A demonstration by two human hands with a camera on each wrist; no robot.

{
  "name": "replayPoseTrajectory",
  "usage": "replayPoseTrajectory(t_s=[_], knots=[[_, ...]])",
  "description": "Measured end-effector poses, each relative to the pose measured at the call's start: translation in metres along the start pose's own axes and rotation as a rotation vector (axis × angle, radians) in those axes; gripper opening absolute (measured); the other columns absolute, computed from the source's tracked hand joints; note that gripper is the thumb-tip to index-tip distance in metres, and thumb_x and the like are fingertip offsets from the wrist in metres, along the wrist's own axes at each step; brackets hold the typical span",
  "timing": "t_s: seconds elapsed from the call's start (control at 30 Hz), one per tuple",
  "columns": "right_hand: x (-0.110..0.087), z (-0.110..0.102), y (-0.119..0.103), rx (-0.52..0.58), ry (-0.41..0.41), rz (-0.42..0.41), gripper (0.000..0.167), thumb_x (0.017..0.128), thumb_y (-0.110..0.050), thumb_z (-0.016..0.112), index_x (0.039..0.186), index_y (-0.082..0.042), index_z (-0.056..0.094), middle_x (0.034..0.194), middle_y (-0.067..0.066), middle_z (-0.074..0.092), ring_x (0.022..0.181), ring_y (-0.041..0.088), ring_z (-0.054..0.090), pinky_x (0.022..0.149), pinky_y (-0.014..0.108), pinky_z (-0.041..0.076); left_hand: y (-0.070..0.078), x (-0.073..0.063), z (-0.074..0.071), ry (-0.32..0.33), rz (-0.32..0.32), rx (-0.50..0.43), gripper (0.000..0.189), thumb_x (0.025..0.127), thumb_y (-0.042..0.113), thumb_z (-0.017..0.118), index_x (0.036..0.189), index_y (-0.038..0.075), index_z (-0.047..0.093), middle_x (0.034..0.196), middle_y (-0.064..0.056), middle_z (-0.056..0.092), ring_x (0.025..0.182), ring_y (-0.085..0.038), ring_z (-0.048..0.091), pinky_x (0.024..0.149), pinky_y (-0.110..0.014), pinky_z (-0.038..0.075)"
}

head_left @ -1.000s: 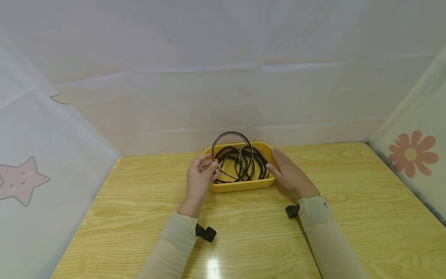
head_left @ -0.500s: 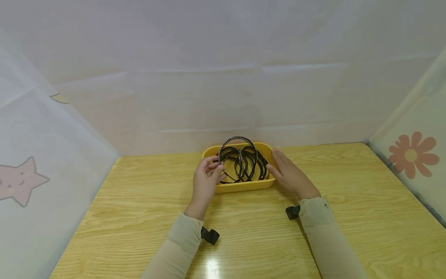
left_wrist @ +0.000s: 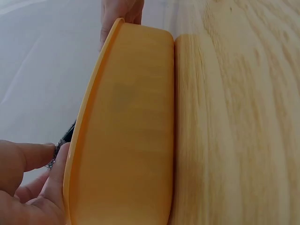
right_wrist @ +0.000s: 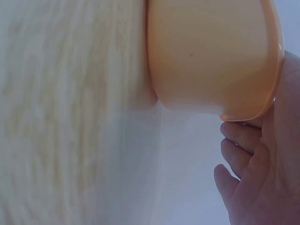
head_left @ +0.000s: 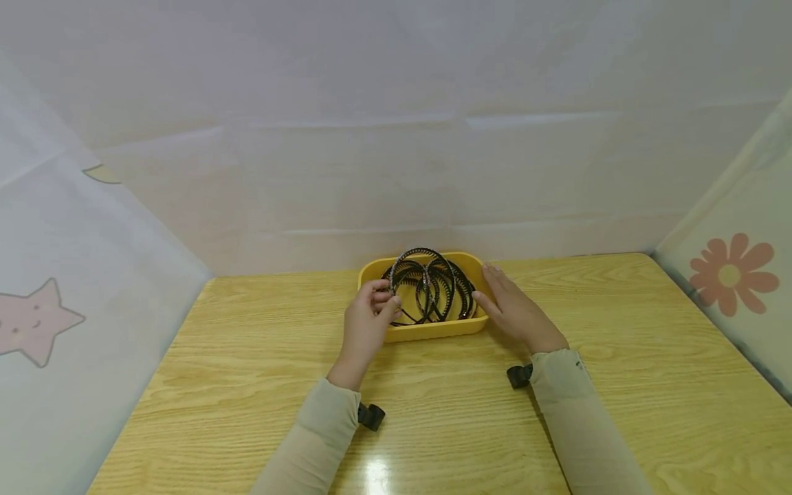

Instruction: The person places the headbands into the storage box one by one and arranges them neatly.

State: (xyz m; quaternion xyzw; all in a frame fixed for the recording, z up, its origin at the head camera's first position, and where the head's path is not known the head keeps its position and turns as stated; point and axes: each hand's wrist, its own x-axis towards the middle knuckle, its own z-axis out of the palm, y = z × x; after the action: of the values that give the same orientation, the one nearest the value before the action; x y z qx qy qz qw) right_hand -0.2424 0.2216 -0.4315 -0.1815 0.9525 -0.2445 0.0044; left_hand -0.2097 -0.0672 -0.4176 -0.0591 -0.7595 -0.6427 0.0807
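In the head view, a yellow plastic bin (head_left: 433,333) holds several black toothed headbands (head_left: 465,282). My left hand (head_left: 365,326) is at the bin's left end, pinching one headband (head_left: 422,250) with sparkly trim between thumb and fingers. Its arch stands up above the others. The left wrist view shows the thumb and a fingertip meeting on a dark glittery piece of that headband (left_wrist: 60,146), beside the bin's rim. My right hand (head_left: 516,309) rests against the bin's right end with fingers straight along it and the thumb at the rim.
The bin stands at the back of a wood-grain table (head_left: 445,412), close to a pale cloth backdrop (head_left: 396,172). Side cloths carry a pink star (head_left: 40,322) and a red flower (head_left: 733,273). A black strap-like piece sits on each wrist.
My left hand has moved slightly to the right with the headband, and its arch has come down lower into the bin. The right hand has stayed at the bin's end.
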Motion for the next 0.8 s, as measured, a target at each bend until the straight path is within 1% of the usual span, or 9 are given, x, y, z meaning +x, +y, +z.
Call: replayPoseTrajectory(t_s=[0.1,0.23,0.3,0.5,0.57,0.73,0.8], knots=[[0.000,0.000,-0.001,0.003,-0.001,0.001,0.079,0.108,-0.057,0.030,0.163,-0.005,0.009,0.169,0.016,0.008,0.156,0.035,0.005,0.124,0.057,0.012,0.001,0.000,-0.001,0.002,-0.003,0.090,0.037,0.098,0.007,0.069,0.133,-0.001,0.059,0.106,-0.015,0.069,0.088,-0.027,0.072,0.077,-0.039,0.063],[0.000,0.000,0.000,0.006,-0.006,0.002,0.078,0.108,-0.056,0.030,0.163,-0.005,0.008,0.170,0.015,0.007,0.156,0.034,0.004,0.124,0.057,0.012,0.001,0.000,-0.002,0.012,0.008,0.191,0.036,0.099,0.014,0.069,0.131,0.000,0.061,0.103,-0.012,0.071,0.084,-0.023,0.072,0.072,-0.035,0.063],[0.000,0.001,0.000,0.005,-0.009,0.002,0.079,0.108,-0.057,0.030,0.163,-0.005,0.008,0.170,0.015,0.007,0.156,0.034,0.004,0.124,0.057,0.012,0.001,0.000,-0.004,0.018,0.014,0.208,0.034,0.099,0.015,0.069,0.129,0.000,0.062,0.102,-0.012,0.072,0.082,-0.023,0.073,0.070,-0.034,0.063],[-0.001,0.001,0.001,0.008,-0.001,-0.001,0.079,0.108,-0.056,0.030,0.163,-0.005,0.008,0.169,0.016,0.008,0.156,0.034,0.004,0.124,0.057,0.012,0.002,0.001,-0.012,0.026,0.039,0.190,0.026,0.102,0.013,0.063,0.123,-0.004,0.064,0.102,-0.020,0.071,0.083,-0.033,0.074,0.071,-0.046,0.063],[-0.001,0.000,0.001,0.011,0.001,-0.002,0.078,0.108,-0.056,0.030,0.163,-0.004,0.008,0.169,0.017,0.008,0.156,0.035,0.005,0.124,0.057,0.012,0.002,0.002,-0.015,0.031,0.051,0.194,0.026,0.102,0.013,0.061,0.122,-0.003,0.065,0.101,-0.019,0.071,0.083,-0.034,0.073,0.071,-0.045,0.063],[-0.001,0.002,0.003,0.027,0.004,0.004,0.078,0.109,-0.055,0.031,0.163,-0.004,0.009,0.169,0.017,0.008,0.155,0.036,0.006,0.124,0.058,0.012,0.000,0.007,-0.027,0.068,0.089,0.277,0.023,0.103,0.016,0.060,0.119,0.004,0.068,0.099,-0.012,0.072,0.086,-0.027,0.070,0.069,-0.035,0.060],[-0.001,0.003,0.005,0.045,0.007,0.004,0.078,0.108,-0.056,0.031,0.164,-0.005,0.008,0.169,0.017,0.007,0.155,0.036,0.005,0.124,0.058,0.011,0.000,0.010,-0.033,0.090,0.100,0.320,0.022,0.103,0.018,0.060,0.119,0.006,0.069,0.100,-0.010,0.073,0.087,-0.024,0.068,0.071,-0.036,0.058]])
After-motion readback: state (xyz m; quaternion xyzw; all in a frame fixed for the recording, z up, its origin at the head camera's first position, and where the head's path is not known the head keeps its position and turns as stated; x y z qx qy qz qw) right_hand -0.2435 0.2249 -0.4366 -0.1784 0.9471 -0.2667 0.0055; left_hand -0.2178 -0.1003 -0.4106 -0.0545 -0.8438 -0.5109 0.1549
